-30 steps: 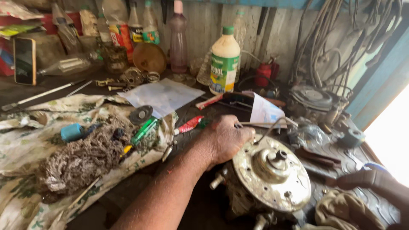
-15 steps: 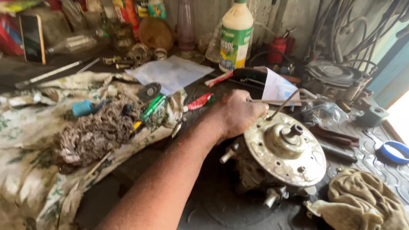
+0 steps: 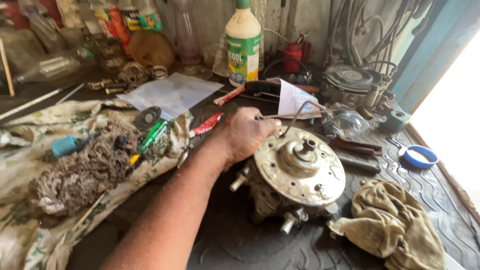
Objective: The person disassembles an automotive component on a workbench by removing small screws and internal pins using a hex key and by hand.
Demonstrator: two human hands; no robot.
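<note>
My left hand reaches in from the lower left and rests against the rim of a grimy round metal pump body standing on the dark bench mat. Its fingers are closed on a thin metal rod that runs off to the right, above the pump's flat top plate. A bent wire curves up from the plate next to the fingers. Short threaded stubs stick out of the pump's lower sides. My right hand is out of view.
A dirty tan rag lies right of the pump, a blue lid beyond it. A white bottle with a green label stands at the back. A wad of thread waste, a green-handled tool and a floral cloth lie left.
The view has shifted and the pump now sits nearer the middle; the rag is fully in sight. My left hand stays at the pump's rim, still closed on the thin rod.
</note>
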